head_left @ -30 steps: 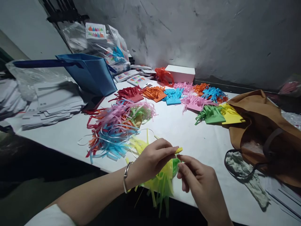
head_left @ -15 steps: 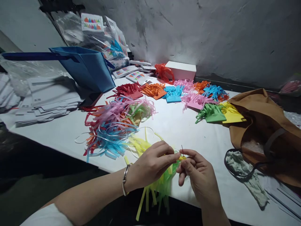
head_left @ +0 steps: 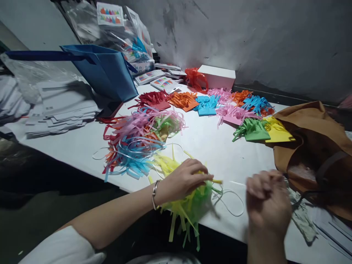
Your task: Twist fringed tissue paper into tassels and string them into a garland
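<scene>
My left hand (head_left: 184, 180), with a metal bangle on the wrist, pinches a bunch of yellow and green paper fringe strips (head_left: 189, 209) at the near edge of the white table (head_left: 220, 146). A thin pale thread (head_left: 231, 200) loops out of the bunch toward my right hand (head_left: 268, 203). That hand is raised to the right, motion-blurred, its fingers curled together as if pinching the thread's end; what it holds is too small to see. A loose pile of pink, blue, red and green paper strips (head_left: 137, 141) lies just beyond my left hand.
Fringed paper pieces in several colours (head_left: 220, 106) lie in a row farther back. A blue bag (head_left: 106, 75) and stacks of grey card (head_left: 60, 113) stand at left, a white box (head_left: 218, 77) by the wall, a brown bag (head_left: 316, 143) at right.
My right hand has pulled away from the bunch to the right, drawing a loop of thread out after it. My left hand has kept its hold on the yellow and green strips.
</scene>
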`<state>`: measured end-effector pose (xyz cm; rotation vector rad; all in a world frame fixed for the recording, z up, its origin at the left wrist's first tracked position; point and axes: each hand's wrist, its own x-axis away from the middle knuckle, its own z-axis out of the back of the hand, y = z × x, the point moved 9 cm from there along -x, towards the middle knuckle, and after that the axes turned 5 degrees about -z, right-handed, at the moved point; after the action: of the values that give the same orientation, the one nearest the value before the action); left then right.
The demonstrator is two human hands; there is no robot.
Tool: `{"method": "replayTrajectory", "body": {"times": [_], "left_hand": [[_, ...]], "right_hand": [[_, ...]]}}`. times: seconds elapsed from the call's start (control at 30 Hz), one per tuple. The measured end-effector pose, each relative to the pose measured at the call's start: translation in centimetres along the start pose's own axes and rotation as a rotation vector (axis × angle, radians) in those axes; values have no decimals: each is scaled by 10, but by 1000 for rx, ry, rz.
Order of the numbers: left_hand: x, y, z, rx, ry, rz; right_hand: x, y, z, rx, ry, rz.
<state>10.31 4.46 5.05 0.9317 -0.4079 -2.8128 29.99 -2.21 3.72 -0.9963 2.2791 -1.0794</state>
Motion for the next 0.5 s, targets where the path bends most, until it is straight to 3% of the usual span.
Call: {"method": "replayTrajectory", "body": {"times": [0.07, 0.13, 0.2, 0.3, 0.37, 0.43, 0.5], "left_hand": [[10, -20, 16, 30, 37, 106], [25, -37, 31, 56, 34, 220], [43, -44, 32, 73, -47, 293], [68, -46, 13, 46, -196, 331], [81, -53, 0, 33, -253, 358], [91, -70, 0, 10, -249, 409], [97, -93, 21, -64, -169, 492]], "right_hand": [[1, -22, 13, 70, 80, 136], [12, -28, 13, 304, 87, 219], [29, -7, -5, 654, -62, 212], [66, 54, -46, 1221, -532, 278], [82, 89, -58, 1525, -764, 394], [74, 106, -48, 1788, -810, 446], [46, 100, -21, 1985, -685, 406]]}}
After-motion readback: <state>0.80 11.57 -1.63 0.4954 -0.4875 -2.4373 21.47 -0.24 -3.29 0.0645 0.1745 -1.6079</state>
